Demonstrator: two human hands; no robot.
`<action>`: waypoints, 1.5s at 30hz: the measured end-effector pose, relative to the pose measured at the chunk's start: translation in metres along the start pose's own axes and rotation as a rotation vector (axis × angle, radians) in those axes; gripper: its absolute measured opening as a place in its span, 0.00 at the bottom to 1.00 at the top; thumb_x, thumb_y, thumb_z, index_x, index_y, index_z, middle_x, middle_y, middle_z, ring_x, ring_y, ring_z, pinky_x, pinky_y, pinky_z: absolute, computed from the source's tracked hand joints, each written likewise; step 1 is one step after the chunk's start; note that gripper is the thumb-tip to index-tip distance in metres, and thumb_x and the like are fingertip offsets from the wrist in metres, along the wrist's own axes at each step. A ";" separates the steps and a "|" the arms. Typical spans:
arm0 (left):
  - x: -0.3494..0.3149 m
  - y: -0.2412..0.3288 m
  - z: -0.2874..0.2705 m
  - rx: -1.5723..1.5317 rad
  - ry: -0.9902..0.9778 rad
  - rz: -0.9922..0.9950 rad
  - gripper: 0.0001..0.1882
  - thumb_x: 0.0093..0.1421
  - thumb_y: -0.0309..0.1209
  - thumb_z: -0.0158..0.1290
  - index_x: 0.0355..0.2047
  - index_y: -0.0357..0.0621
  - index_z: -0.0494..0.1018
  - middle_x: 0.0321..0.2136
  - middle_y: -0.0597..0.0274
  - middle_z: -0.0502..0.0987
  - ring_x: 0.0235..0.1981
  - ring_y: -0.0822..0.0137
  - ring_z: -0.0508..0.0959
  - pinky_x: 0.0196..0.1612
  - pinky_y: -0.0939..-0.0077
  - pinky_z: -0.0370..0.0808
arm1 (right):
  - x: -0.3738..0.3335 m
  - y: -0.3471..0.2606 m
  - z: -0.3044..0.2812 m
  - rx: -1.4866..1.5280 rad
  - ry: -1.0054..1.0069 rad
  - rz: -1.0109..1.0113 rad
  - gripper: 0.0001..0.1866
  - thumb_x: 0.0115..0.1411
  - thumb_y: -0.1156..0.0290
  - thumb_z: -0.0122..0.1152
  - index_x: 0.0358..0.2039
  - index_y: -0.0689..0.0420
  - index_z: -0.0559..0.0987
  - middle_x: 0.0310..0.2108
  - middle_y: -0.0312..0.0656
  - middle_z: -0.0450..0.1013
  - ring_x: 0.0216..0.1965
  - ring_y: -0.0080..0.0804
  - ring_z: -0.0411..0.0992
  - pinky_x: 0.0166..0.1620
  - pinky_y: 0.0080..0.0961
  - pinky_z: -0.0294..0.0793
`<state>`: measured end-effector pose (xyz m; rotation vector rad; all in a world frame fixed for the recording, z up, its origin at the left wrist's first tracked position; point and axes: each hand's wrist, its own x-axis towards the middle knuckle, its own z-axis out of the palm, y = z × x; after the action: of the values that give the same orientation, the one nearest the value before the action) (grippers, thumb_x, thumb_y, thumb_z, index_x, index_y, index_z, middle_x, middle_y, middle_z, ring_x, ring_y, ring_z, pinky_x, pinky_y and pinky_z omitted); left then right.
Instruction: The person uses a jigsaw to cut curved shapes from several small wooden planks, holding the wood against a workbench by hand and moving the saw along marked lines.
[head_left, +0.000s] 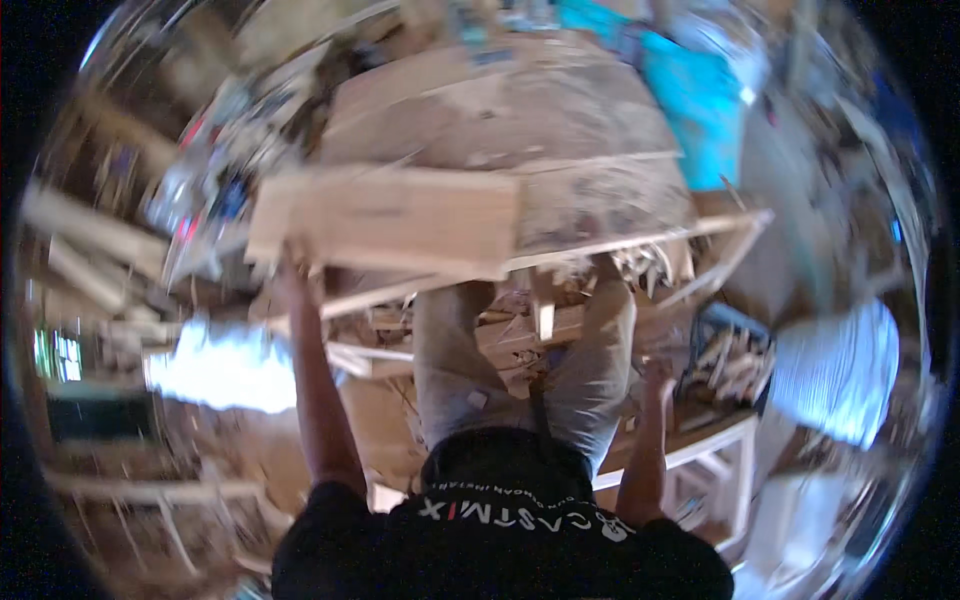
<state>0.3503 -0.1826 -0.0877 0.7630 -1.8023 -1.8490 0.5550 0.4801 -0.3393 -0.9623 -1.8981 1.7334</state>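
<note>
A wide, pale wooden board (410, 215) lies tilted slightly across the near left part of the worktable (500, 115). My left hand (298, 262) is closed on the board's near edge, close to its left end. Under and beside the board runs a thin wooden frame (640, 240), its right end coming to a corner past the table. Down by my right leg, my right hand (657, 372) is apart from the board. Motion blur hides its fingers and whether anything is in them.
A turquoise sheet (690, 110) hangs at the table's far right. Wood offcuts (730, 365) are heaped to my right, near a white bundle (838, 370). Planks (95, 235) and clutter lie at left. A pale wooden frame (740, 470) stands behind my right arm.
</note>
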 end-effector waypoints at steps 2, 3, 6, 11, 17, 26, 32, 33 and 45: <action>0.064 -0.016 -0.110 0.610 0.244 0.415 0.42 0.66 0.50 0.59 0.73 0.44 0.58 0.70 0.39 0.61 0.69 0.42 0.62 0.71 0.50 0.61 | 0.004 -0.048 0.051 0.127 -0.119 -0.103 0.13 0.71 0.67 0.58 0.46 0.64 0.81 0.36 0.36 0.77 0.39 0.25 0.75 0.43 0.26 0.78; 0.058 -0.033 -0.086 0.657 0.423 0.440 0.44 0.63 0.46 0.61 0.75 0.48 0.56 0.71 0.34 0.56 0.72 0.35 0.57 0.72 0.48 0.60 | 0.012 -0.071 0.053 0.133 -0.125 -0.181 0.13 0.72 0.67 0.58 0.46 0.65 0.81 0.36 0.35 0.77 0.39 0.24 0.75 0.43 0.26 0.78; 0.036 0.001 -0.021 0.467 0.546 0.683 0.47 0.58 0.52 0.64 0.72 0.43 0.61 0.71 0.32 0.55 0.71 0.34 0.58 0.72 0.49 0.59 | 0.023 -0.153 0.040 0.077 -0.100 -0.444 0.13 0.73 0.67 0.57 0.47 0.65 0.81 0.36 0.35 0.76 0.40 0.23 0.74 0.44 0.25 0.77; 0.089 0.051 -0.074 0.888 0.203 0.557 0.40 0.61 0.57 0.56 0.68 0.47 0.68 0.68 0.34 0.63 0.69 0.35 0.61 0.71 0.44 0.59 | -0.023 -0.222 0.056 -0.169 -0.208 -0.581 0.14 0.74 0.72 0.52 0.54 0.66 0.80 0.48 0.42 0.79 0.51 0.29 0.75 0.57 0.26 0.73; 0.011 0.060 0.016 1.138 0.196 0.561 0.39 0.60 0.62 0.54 0.68 0.60 0.68 0.65 0.39 0.68 0.68 0.37 0.65 0.67 0.31 0.58 | -0.086 -0.348 0.141 -0.262 -0.349 -0.834 0.18 0.69 0.73 0.60 0.58 0.64 0.78 0.56 0.50 0.79 0.60 0.43 0.75 0.63 0.36 0.73; 0.012 0.087 0.021 1.170 -0.045 0.606 0.36 0.63 0.58 0.54 0.66 0.56 0.69 0.63 0.37 0.68 0.67 0.36 0.66 0.69 0.34 0.58 | -0.052 -0.404 0.351 -0.711 -0.699 -1.252 0.17 0.69 0.60 0.61 0.53 0.54 0.81 0.46 0.50 0.82 0.49 0.53 0.79 0.55 0.43 0.77; 0.033 0.080 -0.012 0.881 -0.371 0.845 0.27 0.70 0.44 0.52 0.67 0.53 0.68 0.65 0.41 0.69 0.68 0.39 0.67 0.67 0.50 0.67 | 0.035 -0.420 0.244 0.098 -0.114 -0.851 0.10 0.69 0.73 0.58 0.44 0.63 0.84 0.35 0.42 0.83 0.37 0.29 0.80 0.43 0.30 0.78; 0.020 0.082 -0.009 0.881 -0.376 0.754 0.27 0.70 0.44 0.52 0.67 0.52 0.68 0.65 0.40 0.69 0.68 0.39 0.67 0.67 0.49 0.67 | 0.035 -0.416 0.209 0.141 -0.037 -0.766 0.12 0.71 0.68 0.60 0.43 0.64 0.84 0.33 0.43 0.83 0.36 0.28 0.79 0.43 0.31 0.78; 0.066 0.098 0.103 1.144 -0.249 1.029 0.32 0.71 0.51 0.48 0.70 0.50 0.64 0.72 0.39 0.59 0.74 0.37 0.53 0.74 0.38 0.51 | -0.066 -0.351 0.212 -0.889 -0.200 -1.189 0.31 0.68 0.48 0.61 0.63 0.58 0.75 0.68 0.49 0.67 0.71 0.56 0.60 0.70 0.61 0.57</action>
<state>0.2267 -0.1535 0.0040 -0.1803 -2.6168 -0.1829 0.3753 0.2851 -0.0193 0.2445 -2.5503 0.2793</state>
